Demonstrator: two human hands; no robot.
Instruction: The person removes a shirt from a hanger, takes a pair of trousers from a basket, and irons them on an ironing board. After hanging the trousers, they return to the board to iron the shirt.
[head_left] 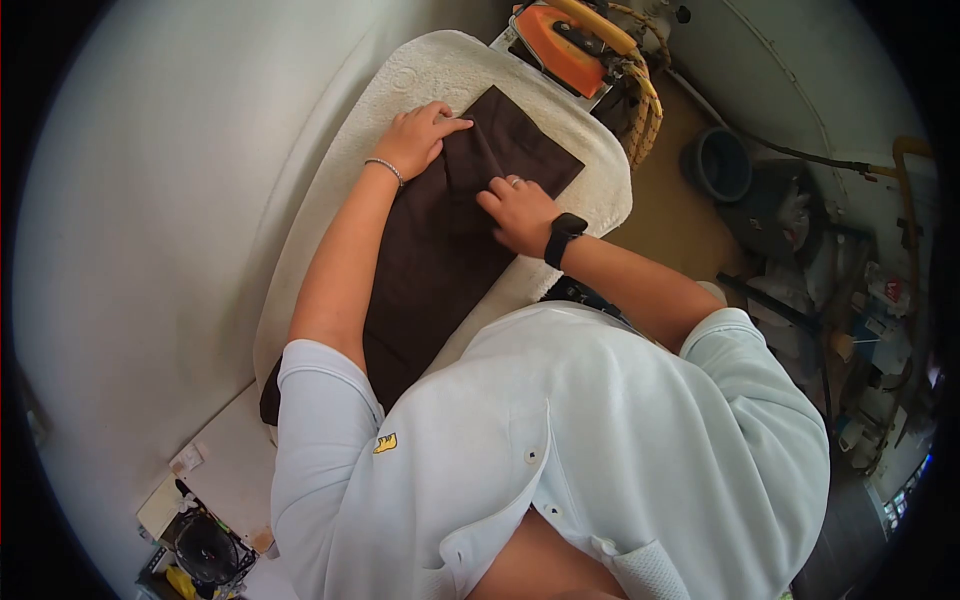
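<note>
A dark brown cloth garment lies lengthwise on a padded ironing board covered in white towelling. Its exact kind cannot be told, and its near end is partly hidden by my left arm and shirt. Near its far left edge, my left hand has its fingers closed at a fold, one finger reaching along the cloth. My right hand grips the same cloth closer to its right edge, fingers bent and pressed together. Between the two hands a raised crease runs across the fabric.
An orange iron with yellow hoses stands beyond the board's far end. To the right, a dark bucket sits on the floor near bags and clutter. A pale wall runs close along the left. A small fan is at lower left.
</note>
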